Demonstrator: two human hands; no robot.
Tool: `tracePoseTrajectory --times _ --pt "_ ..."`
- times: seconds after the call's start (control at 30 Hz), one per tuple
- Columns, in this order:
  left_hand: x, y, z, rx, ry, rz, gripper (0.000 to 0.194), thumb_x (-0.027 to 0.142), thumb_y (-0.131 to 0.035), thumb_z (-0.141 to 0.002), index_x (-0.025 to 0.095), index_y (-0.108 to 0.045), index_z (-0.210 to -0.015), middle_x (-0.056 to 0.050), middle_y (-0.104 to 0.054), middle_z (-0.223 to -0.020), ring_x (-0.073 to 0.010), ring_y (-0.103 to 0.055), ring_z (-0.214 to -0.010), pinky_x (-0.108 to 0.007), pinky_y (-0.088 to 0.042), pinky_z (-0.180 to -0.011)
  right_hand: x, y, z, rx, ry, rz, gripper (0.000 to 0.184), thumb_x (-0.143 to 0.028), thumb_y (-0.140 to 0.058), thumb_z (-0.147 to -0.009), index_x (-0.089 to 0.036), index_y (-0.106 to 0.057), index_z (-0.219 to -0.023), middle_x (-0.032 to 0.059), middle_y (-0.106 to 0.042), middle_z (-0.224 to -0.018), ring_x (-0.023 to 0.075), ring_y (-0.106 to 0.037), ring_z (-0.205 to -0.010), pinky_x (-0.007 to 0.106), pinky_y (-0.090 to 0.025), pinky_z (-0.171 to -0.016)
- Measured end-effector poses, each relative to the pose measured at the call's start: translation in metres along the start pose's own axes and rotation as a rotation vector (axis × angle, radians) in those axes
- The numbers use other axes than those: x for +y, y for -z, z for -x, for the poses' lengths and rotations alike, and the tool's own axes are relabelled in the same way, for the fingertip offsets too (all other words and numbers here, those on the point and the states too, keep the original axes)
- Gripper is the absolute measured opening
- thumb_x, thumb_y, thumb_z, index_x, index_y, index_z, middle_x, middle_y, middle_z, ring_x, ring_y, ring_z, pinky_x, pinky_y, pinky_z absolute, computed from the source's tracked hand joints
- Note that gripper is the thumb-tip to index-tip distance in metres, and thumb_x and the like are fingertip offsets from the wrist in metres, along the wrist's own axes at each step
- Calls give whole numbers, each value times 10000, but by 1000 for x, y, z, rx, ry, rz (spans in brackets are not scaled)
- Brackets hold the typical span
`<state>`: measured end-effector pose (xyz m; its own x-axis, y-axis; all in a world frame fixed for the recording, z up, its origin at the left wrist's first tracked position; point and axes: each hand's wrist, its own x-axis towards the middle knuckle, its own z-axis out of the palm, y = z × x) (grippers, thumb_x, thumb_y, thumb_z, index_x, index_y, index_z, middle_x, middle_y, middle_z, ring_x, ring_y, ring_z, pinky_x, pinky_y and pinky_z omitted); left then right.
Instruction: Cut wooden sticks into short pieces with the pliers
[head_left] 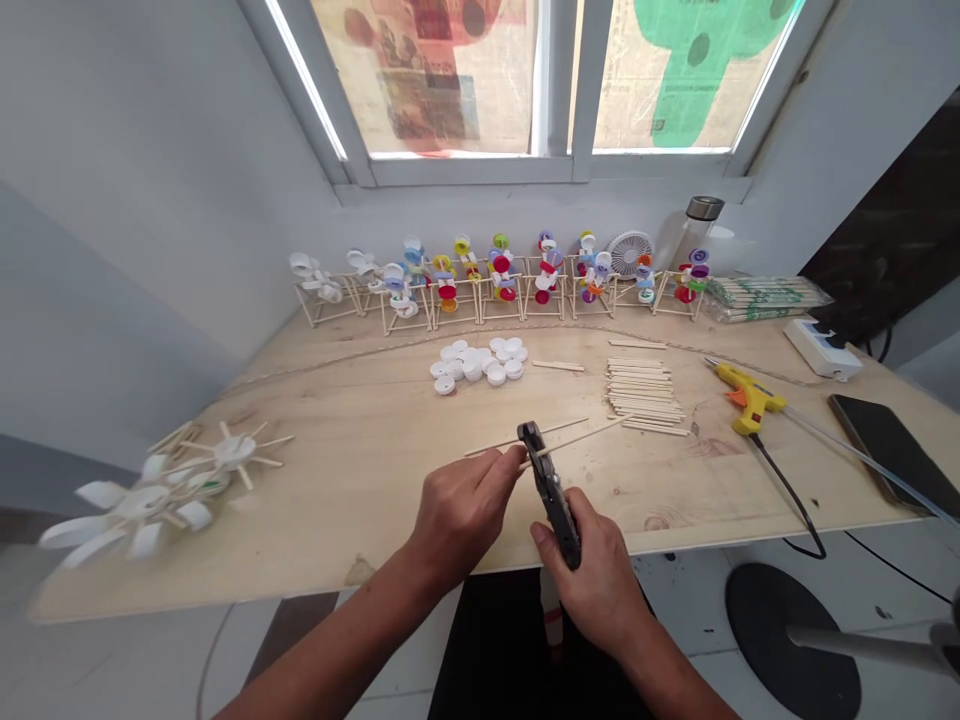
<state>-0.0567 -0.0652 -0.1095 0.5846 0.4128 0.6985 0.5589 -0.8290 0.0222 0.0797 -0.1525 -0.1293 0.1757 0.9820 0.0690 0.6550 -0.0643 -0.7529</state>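
Observation:
My left hand (pixel 463 505) is closed in a pinch on a thin wooden stick (pixel 589 433), which slants up to the right. In my right hand (pixel 604 580) is a pair of black cutters (pixel 553 495), its fingers wrapped round the handles. The cutters' head meets the stick just beside my left fingertips; whether the jaws are closed on it I cannot tell. Another thin stick (pixel 562 427) lies on the table behind the cutters' head. Farther back are a pile of white bottle caps (pixel 472 362) and a stack of wooden sticks (pixel 641 388).
Stick frames with colourful cap wheels (pixel 502 275) line the wall. A yellow glue gun (pixel 750 395), a power strip (pixel 821 348) and a dark phone (pixel 892 445) lie to the right. White paddle wheels (pixel 146 500) sit at the left. A cord (pixel 360 350) crosses the table (pixel 337 500).

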Motion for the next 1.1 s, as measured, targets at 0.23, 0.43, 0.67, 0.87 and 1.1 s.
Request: tracePoseTrajectory --times 0.23,0.43,0.67,0.87,1.1 --pt "3 15 -4 -124 109 278 137 168 -436 -854 156 -531 -951 -19 -631 -690 -99 -577 -573 -181 -421 -522 -1 3 5 -17 35 -36 137 -312 -466 -800 -219 -386 -738 -42 -502 -565 139 -492 -501 220 -313 -482" --pt "1 27 -14 -268 185 463 151 184 -412 -869 165 -540 -791 7 -579 -591 -88 -534 -517 -178 -389 -488 0 2 6 -18 54 -56 142 -314 -459 -808 -218 -379 -741 -45 -492 -565 132 -478 -491 219 -306 -477" --pt "-3 20 -11 -201 146 376 117 165 -447 -853 150 -540 -923 -13 -622 -693 -83 -552 -556 -175 -400 -519 4 -2 -2 -22 52 -1 154 -313 -445 -819 -219 -366 -726 -50 -476 -540 128 -457 -468 222 -285 -476" --pt "-7 8 -7 -81 51 168 118 133 -475 -834 140 -531 -938 11 -575 -626 -71 -504 -518 -170 -365 -493 4 -3 -7 -48 22 19 166 -333 -431 -830 -218 -363 -730 -42 -482 -542 139 -478 -477 228 -283 -483" --pt "-8 4 -5 -47 -5 60 134 135 -481 -826 134 -538 -947 38 -468 -540 -76 -406 -468 -187 -317 -457 6 -6 -6 -43 2 16 161 -314 -439 -828 -218 -359 -725 -35 -501 -552 148 -499 -495 234 -285 -494"
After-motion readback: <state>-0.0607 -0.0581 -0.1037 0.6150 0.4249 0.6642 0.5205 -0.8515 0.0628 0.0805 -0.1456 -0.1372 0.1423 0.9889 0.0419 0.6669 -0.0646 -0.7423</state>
